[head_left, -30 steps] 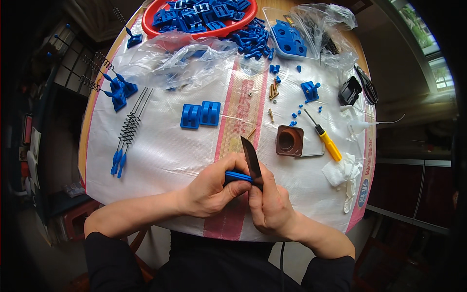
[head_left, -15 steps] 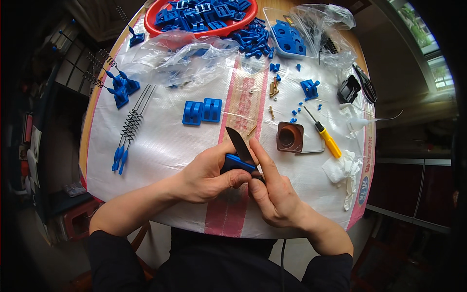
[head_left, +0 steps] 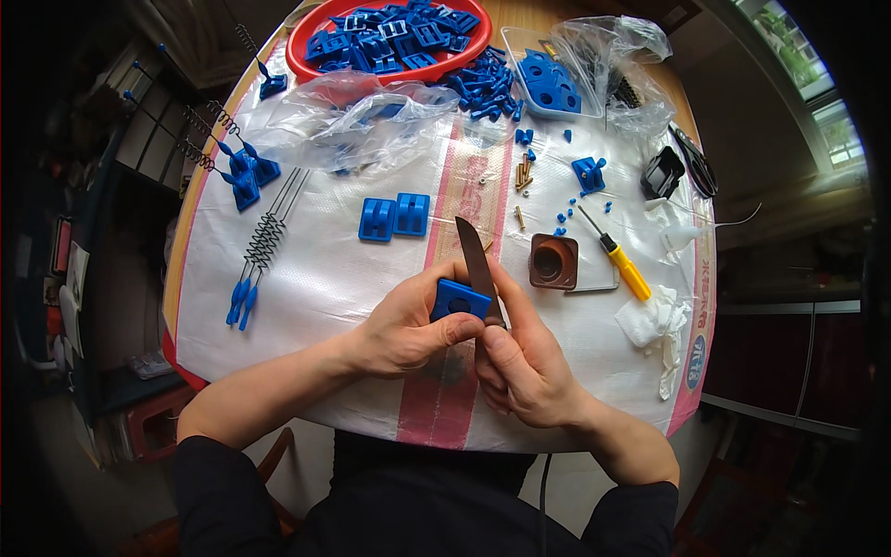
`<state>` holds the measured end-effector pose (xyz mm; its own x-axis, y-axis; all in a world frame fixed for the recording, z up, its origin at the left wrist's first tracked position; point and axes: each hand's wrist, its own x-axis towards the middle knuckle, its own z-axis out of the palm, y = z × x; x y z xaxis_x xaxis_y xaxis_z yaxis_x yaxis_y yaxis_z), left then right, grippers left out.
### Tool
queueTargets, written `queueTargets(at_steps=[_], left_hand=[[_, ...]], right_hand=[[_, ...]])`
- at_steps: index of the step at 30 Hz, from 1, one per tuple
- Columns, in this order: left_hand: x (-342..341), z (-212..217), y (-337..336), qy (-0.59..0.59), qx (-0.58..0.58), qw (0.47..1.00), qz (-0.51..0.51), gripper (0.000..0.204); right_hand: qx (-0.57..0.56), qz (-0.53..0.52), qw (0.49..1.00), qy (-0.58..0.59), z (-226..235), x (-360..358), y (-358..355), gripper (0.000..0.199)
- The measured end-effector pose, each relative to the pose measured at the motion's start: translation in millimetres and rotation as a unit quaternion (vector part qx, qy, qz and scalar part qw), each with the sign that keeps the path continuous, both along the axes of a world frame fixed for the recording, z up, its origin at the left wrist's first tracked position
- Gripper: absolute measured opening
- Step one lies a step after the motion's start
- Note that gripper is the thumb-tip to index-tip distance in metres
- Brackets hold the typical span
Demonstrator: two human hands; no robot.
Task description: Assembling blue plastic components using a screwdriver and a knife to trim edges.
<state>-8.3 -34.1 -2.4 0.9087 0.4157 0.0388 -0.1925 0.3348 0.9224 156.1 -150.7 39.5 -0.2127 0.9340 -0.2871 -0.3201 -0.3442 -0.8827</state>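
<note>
Left hand (head_left: 401, 325): fingers curled round a small blue plastic block (head_left: 459, 300), thumb pressed on its smooth, squared face, held just above the table's near edge.
Right hand (head_left: 524, 367): closed tight on the handle of a knife (head_left: 479, 265), its dark, flat, pointed blade rising along the block's right side.
Table cover (head_left: 316, 278): white woven sacking with pink stripes, slightly wrinkled.
Ahead of the hands: two matching blue clips (head_left: 394, 215) side by side, a brown square cup (head_left: 554, 262), a yellow-handled screwdriver (head_left: 615, 253).
Far edge: a round red basin (head_left: 306, 58) heaped with blue parts, crumpled clear bags (head_left: 343, 116) beside it.
</note>
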Motion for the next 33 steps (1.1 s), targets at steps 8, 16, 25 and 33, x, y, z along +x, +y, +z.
queueTargets(at_steps=[8,16,25,33], left_hand=[[2.9,6.4,-7.5,-0.045,-0.247,0.966,0.056,0.053],[3.3,3.9,-8.9,-0.047,-0.264,0.963,-0.026,0.053],[9.7,-0.3,-15.5,-0.028,-0.191,0.976,0.103,0.023],[18.4,9.8,-20.9,0.009,-0.190,0.978,0.084,0.024]], right_hand=[[0.051,-0.013,0.971,-0.232,0.3,-8.1,5.0,0.068],[0.000,-0.056,0.970,-0.238,-10.1,-11.6,3.2,0.036],[0.022,-0.036,0.957,-0.287,-16.3,-23.6,-0.5,0.029],[0.076,-0.032,0.939,-0.334,-24.8,-29.0,-0.8,0.024]])
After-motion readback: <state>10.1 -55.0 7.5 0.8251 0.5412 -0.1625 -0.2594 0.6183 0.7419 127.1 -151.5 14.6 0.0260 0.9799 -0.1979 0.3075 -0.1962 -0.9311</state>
